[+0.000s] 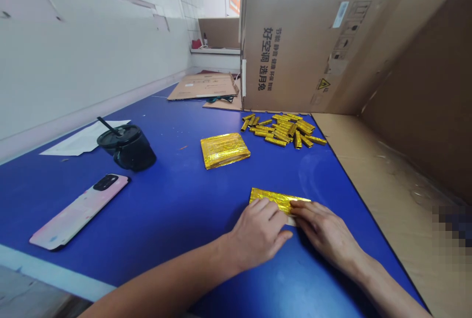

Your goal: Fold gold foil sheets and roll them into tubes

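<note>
A sheet of gold foil paper (276,199) lies on the blue table in front of me, its near edge showing a pale strip. My left hand (260,232) is closed, knuckles up, with curled fingertips on the sheet's left part. On the right part, the fingers of my right hand (322,224) are held together and grip the near edge; its thumb is mostly hidden. Farther back is a flat stack of gold foil sheets (224,150). A loose pile of small folded gold foil pieces (282,130) lies behind it to the right.
On the left are a pink phone (79,212), a black lidded mug (129,148) with a straw or handle sticking up, and white paper (83,140). A big cardboard box (298,62) stands at the back right. Flattened cardboard (202,87) lies on the far table (177,200).
</note>
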`<state>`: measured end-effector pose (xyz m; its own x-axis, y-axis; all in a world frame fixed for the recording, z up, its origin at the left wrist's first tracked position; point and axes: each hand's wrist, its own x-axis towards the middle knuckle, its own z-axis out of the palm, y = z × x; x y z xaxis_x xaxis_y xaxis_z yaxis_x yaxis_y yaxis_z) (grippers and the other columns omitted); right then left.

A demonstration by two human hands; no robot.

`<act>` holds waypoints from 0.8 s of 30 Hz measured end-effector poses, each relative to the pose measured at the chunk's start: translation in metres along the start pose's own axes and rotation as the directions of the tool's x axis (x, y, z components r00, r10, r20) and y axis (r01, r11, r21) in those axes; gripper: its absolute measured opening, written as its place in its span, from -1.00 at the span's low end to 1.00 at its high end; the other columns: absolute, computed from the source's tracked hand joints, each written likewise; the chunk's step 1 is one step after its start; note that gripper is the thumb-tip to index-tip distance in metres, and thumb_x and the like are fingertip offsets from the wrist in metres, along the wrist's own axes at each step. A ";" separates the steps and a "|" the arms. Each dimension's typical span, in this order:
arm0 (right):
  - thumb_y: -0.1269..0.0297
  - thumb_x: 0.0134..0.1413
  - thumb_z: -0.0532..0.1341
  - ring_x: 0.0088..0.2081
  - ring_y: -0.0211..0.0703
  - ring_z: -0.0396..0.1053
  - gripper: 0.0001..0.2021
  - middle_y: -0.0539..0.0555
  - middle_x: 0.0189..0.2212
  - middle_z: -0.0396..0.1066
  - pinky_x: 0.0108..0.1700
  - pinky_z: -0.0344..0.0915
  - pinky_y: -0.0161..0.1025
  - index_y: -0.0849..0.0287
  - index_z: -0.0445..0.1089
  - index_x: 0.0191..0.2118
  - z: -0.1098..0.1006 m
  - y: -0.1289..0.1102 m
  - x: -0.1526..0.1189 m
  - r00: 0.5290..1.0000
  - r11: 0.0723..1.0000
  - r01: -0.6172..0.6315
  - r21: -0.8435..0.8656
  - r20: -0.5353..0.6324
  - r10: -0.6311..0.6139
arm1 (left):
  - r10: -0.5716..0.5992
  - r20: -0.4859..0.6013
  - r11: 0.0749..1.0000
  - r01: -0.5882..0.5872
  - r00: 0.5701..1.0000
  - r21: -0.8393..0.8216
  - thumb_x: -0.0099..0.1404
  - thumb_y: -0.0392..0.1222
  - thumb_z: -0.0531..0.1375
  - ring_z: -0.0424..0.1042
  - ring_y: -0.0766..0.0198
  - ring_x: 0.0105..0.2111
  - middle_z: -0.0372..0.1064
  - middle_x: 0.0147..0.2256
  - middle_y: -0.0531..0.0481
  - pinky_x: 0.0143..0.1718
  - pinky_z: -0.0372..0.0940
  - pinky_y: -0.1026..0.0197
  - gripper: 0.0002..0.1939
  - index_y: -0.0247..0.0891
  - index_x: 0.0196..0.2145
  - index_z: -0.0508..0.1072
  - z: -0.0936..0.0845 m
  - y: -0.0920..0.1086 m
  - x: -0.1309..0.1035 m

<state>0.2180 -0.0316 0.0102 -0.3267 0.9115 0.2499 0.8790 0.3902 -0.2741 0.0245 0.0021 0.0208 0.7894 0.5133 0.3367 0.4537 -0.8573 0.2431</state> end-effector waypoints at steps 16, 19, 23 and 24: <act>0.17 0.04 0.03 -0.29 -0.11 0.36 -0.75 0.08 -0.29 0.41 -0.27 0.26 -0.22 0.14 0.31 -0.20 -0.010 0.033 0.027 0.894 0.912 -0.394 0.117 -0.181 0.410 | -0.039 0.165 0.997 0.026 0.986 0.075 0.14 -0.08 0.14 0.20 0.14 -0.20 0.27 -0.21 -0.08 -0.16 0.16 0.14 -0.73 -0.31 -0.25 0.34 0.008 -0.005 0.001; 0.12 -0.01 0.07 -0.30 -0.09 0.36 -0.60 0.14 -0.19 0.35 -0.32 0.26 -0.19 0.18 0.18 -0.05 -0.006 0.043 0.031 0.827 0.874 -0.482 0.066 -0.296 0.479 | -0.034 0.166 0.998 0.023 0.986 0.066 0.14 -0.09 0.14 0.20 0.15 -0.19 0.27 -0.20 -0.08 -0.16 0.15 0.14 -0.73 -0.30 -0.23 0.34 0.007 -0.006 0.002; 0.06 -0.05 0.10 -0.45 -0.15 0.32 -0.70 0.07 -0.37 0.35 -0.49 0.20 -0.26 0.16 0.25 -0.25 -0.009 0.038 0.022 0.769 0.830 -0.554 -0.059 -0.420 0.483 | -0.037 0.168 0.998 0.029 0.985 0.050 0.15 -0.09 0.14 0.19 0.16 -0.18 0.27 -0.21 -0.07 -0.15 0.15 0.14 -0.72 -0.30 -0.22 0.32 0.007 -0.008 0.002; 0.06 -0.04 0.09 -0.48 -0.16 0.30 -0.75 0.04 -0.43 0.34 -0.50 0.18 -0.27 0.14 0.26 -0.34 -0.012 0.034 0.019 0.791 0.844 -0.529 -0.084 -0.409 0.455 | -0.039 0.168 0.998 0.032 0.985 0.045 0.15 -0.10 0.14 0.19 0.16 -0.18 0.27 -0.22 -0.07 -0.15 0.14 0.14 -0.72 -0.30 -0.21 0.32 0.007 -0.008 0.003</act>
<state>0.2456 -0.0028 0.0164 0.2832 0.8455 0.4526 0.9444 -0.1636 -0.2853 0.0259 0.0101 0.0129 0.8294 0.5324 0.1694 0.4966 -0.8415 0.2128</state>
